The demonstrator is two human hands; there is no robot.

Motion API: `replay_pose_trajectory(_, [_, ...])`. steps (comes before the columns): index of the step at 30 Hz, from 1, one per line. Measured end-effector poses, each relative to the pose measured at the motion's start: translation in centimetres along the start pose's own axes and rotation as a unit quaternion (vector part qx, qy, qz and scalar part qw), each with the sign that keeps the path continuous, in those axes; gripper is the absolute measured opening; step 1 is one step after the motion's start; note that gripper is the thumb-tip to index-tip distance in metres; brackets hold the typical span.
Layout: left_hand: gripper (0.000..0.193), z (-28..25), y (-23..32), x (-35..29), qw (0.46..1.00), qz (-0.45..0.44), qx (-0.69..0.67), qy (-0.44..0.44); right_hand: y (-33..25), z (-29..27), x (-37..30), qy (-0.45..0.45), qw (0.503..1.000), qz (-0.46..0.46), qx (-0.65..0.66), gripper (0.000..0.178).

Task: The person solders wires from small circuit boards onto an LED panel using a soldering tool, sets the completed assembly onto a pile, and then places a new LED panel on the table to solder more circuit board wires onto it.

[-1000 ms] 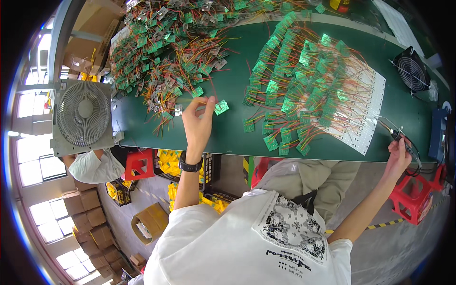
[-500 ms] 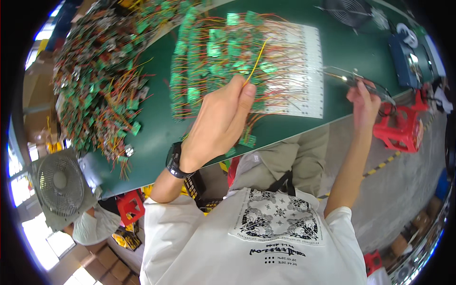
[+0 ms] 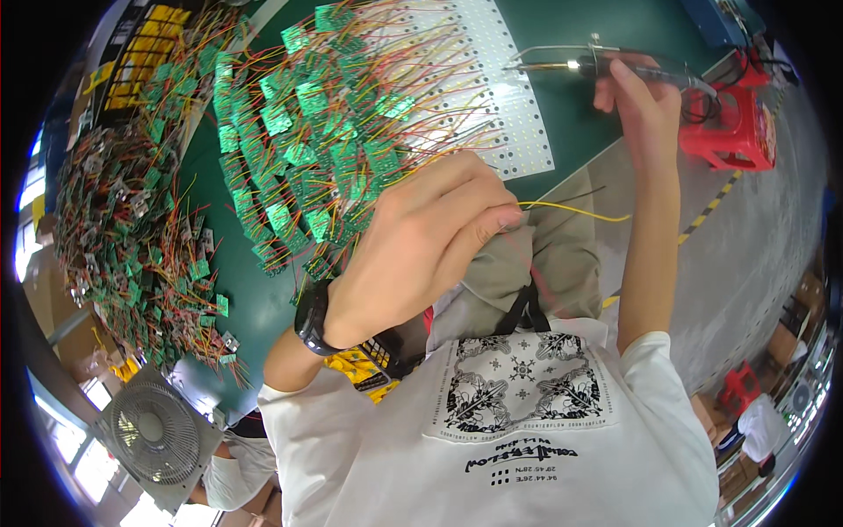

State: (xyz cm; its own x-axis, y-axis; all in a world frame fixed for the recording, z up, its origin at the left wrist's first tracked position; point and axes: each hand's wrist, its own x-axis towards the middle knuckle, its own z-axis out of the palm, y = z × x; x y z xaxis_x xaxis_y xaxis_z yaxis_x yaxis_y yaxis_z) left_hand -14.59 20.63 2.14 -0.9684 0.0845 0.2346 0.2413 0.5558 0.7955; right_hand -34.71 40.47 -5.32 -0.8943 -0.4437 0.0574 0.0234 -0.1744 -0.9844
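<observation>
My left hand is closed, pinching a thin yellow wire between thumb and forefinger. The wire's free end points right, past the table's front edge and over my lap. Held in my right hand is a soldering iron with a thin metal guide alongside, its tip pointing left above a white perforated LED panel. Rows of small green circuit boards with red and yellow wires lie on and beside the panel, just beyond my left hand, which hides some of them.
A heap of wired boards covers the table's left side. A yellow-filled crate is at the far left, a grey fan at the lower left. Red stools are on the right. Other people are at the lower edges.
My left hand has drawn nearer and to the right relative to the panel, and the yellow wire has swung from pointing up to pointing right. The soldering iron is nearer the panel. The view has shifted.
</observation>
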Motion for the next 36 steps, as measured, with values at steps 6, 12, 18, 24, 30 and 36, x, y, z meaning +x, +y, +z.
replay_pose_trajectory(6, [0.006,1.6,-0.7,0.5,0.983,-0.045,-0.174,-0.042,0.1,0.2,-0.3,0.009,0.998,0.014,-0.06,0.027])
replay_pose_trajectory(12, [0.01,1.8,-1.3,0.5,0.988,-0.086,-0.125,-0.006,0.3,-0.2,-0.3,-0.001,0.998,0.01,-0.07,0.026])
replay_pose_trajectory(18, [0.011,3.3,-2.1,-0.3,0.984,-0.073,0.152,0.051,0.7,-0.3,-0.3,-0.001,0.997,-0.009,-0.077,0.028])
replay_pose_trajectory(24, [0.012,3.0,-2.4,-1.1,0.948,-0.029,0.314,-0.038,0.6,-0.1,-0.6,-0.003,0.997,0.01,-0.081,0.028])
replay_pose_trajectory(30, [0.017,2.7,-2.9,-0.8,0.947,0.046,0.318,-0.019,0.6,-0.4,-0.5,0.007,0.996,-0.001,-0.086,0.029])
replay_pose_trajectory(36, [0.028,4.6,-4.7,-0.4,0.951,-0.009,0.305,0.045,1.8,-1.8,-0.6,0.022,0.998,-0.044,-0.038,0.027])
